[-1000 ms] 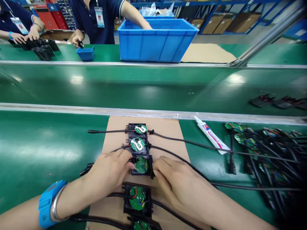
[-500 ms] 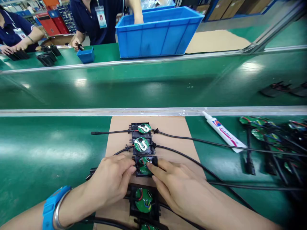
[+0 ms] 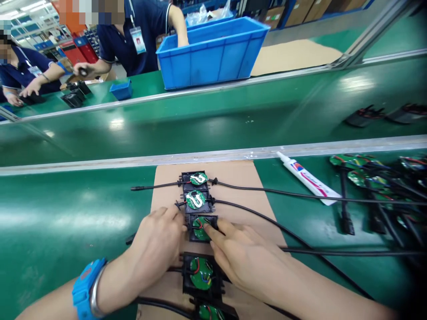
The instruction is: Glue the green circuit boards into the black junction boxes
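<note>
A column of black square housings with round green circuit boards lies on a brown cardboard sheet [image 3: 240, 182], each with black cables running sideways. My left hand [image 3: 160, 242] holds the left edge of the third housing [image 3: 200, 227] with curled fingers. My right hand [image 3: 243, 258] rests beside it, its forefinger pressing on that housing's green board. Two housings [image 3: 196, 189] above it carry white paste on their boards. Another housing [image 3: 202, 275] lies just below my hands.
A white glue tube [image 3: 308, 180] lies right of the cardboard. A heap of green boards with black cables [image 3: 376, 191] fills the right side. Beyond the metal rail runs a green belt; people across it work at a blue bin [image 3: 213, 55] and a small blue tray [image 3: 122, 89].
My right forefinger moved from the housing's right edge onto its green board. My left hand stayed on the left edge. The view shifted slightly leftward and tilted.
</note>
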### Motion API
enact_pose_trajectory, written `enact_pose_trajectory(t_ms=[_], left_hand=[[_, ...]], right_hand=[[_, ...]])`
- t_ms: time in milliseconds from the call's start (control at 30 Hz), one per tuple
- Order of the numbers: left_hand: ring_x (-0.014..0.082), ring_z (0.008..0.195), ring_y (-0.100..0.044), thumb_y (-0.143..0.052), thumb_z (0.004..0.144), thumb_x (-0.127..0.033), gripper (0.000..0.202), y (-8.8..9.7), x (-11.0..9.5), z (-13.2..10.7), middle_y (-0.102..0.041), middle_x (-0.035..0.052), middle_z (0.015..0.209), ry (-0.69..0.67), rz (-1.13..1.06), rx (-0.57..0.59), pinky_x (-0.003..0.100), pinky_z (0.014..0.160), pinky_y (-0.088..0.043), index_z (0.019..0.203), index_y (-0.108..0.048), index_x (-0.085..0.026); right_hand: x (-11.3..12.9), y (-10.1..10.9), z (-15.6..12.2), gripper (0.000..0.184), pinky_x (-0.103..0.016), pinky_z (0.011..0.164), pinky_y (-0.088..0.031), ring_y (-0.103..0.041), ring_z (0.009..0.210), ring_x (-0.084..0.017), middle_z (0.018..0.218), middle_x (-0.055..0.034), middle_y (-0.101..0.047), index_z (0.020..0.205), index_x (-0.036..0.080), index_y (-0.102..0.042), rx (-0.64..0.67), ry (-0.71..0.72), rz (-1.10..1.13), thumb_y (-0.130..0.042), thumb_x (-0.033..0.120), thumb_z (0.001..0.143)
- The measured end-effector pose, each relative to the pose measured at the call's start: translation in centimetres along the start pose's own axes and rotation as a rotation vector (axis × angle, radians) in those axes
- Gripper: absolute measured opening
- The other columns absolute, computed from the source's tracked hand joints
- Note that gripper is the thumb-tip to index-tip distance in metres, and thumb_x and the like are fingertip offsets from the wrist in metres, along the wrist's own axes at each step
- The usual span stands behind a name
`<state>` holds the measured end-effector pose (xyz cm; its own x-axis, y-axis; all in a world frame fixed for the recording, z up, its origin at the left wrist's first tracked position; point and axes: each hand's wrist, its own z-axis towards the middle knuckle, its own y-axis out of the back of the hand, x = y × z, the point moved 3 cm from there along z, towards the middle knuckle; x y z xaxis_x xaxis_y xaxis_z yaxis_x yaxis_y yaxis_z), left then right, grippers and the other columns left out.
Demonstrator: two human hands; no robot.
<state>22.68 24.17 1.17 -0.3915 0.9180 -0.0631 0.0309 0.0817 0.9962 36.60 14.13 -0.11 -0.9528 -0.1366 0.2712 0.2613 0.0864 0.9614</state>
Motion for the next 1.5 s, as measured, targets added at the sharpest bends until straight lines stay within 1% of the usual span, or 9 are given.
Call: enact_pose_trajectory(t_ms=[133,300,400,533,667,767,1000,1267,1500], left_hand=[[0.0240,0.098,-0.064,-0.038,0.078,-0.001,0.053,-1.1,-1.4,-2.4,-0.063,0.0150,0.116,-0.127,0.038,-0.145,0.034,0.078,-0.059,0.128,-0.053,-0.005],[0.0321,0.101,-0.063,-0.044,0.072,-0.004,0.055,-2.1,-2.6,-2.8,-0.063,0.0215,0.114,-0.182,0.173,-0.085,0.039,0.078,-0.059,0.126,-0.054,0.004],[0.0257,0.089,-0.065,-0.043,0.070,-0.002,0.057,-1.2,-2.0,-2.0,-0.065,0.0160,0.107,-0.158,0.030,-0.057,0.036,0.070,-0.060,0.126,-0.055,-0.001],[0.0233,0.092,-0.060,-0.043,0.082,-0.005,0.038,0.0,-1.2,-1.1,-0.063,0.0108,0.107,-0.136,-0.200,-0.167,0.038,0.077,-0.058,0.116,-0.060,-0.009],[0.0232,0.096,-0.057,-0.048,0.089,-0.012,0.023,-1.2,-1.7,-0.7,-0.062,0.0084,0.108,-0.265,-0.307,-0.135,0.042,0.087,-0.053,0.109,-0.061,-0.012],[0.0223,0.099,-0.055,-0.046,0.090,-0.009,0.020,-2.4,-1.7,-0.8,-0.060,0.0084,0.112,-0.266,-0.329,-0.101,0.040,0.090,-0.051,0.104,-0.061,-0.011],[0.0225,0.109,-0.051,-0.042,0.091,-0.009,0.019,-3.1,-1.9,-1.3,-0.056,0.0080,0.122,-0.251,-0.330,-0.073,0.040,0.100,-0.044,0.103,-0.057,-0.012],[0.0233,0.102,-0.052,-0.037,0.087,-0.006,0.045,-2.1,-2.4,-0.7,-0.056,0.0078,0.119,-0.245,-0.300,0.007,0.040,0.089,-0.047,0.130,-0.044,-0.017],[0.0226,0.087,-0.049,-0.045,0.078,-0.010,0.035,-1.6,-2.9,-0.1,-0.055,0.0073,0.100,-0.233,-0.262,0.015,0.040,0.080,-0.046,0.111,-0.055,-0.013]], right_hand=[[0.5,0.0,0.1,0.036,-0.038,0.049,-0.048,-0.063,0.061,-0.026,0.090,-0.0151,-0.066,0.110,0.013,-0.069,0.022,-0.009,-0.007,-0.048,0.016,0.081],[0.8,0.5,0.8,0.039,-0.039,0.054,-0.048,-0.064,0.067,-0.027,0.093,-0.0153,-0.067,0.116,0.012,-0.065,0.219,-0.056,0.012,-0.043,0.012,0.084],[0.0,1.4,0.6,0.037,-0.039,0.069,-0.049,-0.065,0.085,-0.028,0.103,-0.0140,-0.066,0.121,0.015,-0.060,0.288,-0.080,0.164,-0.041,0.018,0.089],[-1.7,2.2,-0.5,0.035,-0.035,0.076,-0.044,-0.061,0.093,-0.023,0.102,-0.0068,-0.064,0.121,0.019,-0.051,0.338,-0.161,0.427,-0.047,0.023,0.087],[-1.9,2.1,-1.2,0.011,-0.032,0.067,-0.037,-0.054,0.076,-0.019,0.085,-0.0039,-0.060,0.095,0.018,-0.051,0.315,-0.250,0.435,-0.044,0.019,0.086],[-1.3,1.6,-1.1,0.010,-0.030,0.063,-0.034,-0.050,0.069,-0.017,0.082,-0.0036,-0.057,0.086,0.018,-0.050,0.247,-0.180,0.396,-0.041,0.015,0.087],[-2.0,-0.2,-1.2,0.015,-0.027,0.060,-0.032,-0.041,0.067,-0.014,0.075,-0.0026,-0.047,0.076,0.017,-0.041,-0.189,0.059,0.242,-0.042,0.008,0.088],[-2.0,-0.4,-1.3,0.019,-0.029,0.056,-0.028,-0.040,0.063,-0.014,0.072,-0.0026,-0.048,0.072,0.017,-0.046,-0.105,0.040,0.135,-0.039,0.006,0.085],[-1.5,-0.6,-1.2,0.020,-0.031,0.057,-0.025,-0.046,0.072,-0.018,0.079,-0.0047,-0.054,0.081,0.017,-0.055,-0.043,0.093,-0.007,-0.041,0.004,0.082]])
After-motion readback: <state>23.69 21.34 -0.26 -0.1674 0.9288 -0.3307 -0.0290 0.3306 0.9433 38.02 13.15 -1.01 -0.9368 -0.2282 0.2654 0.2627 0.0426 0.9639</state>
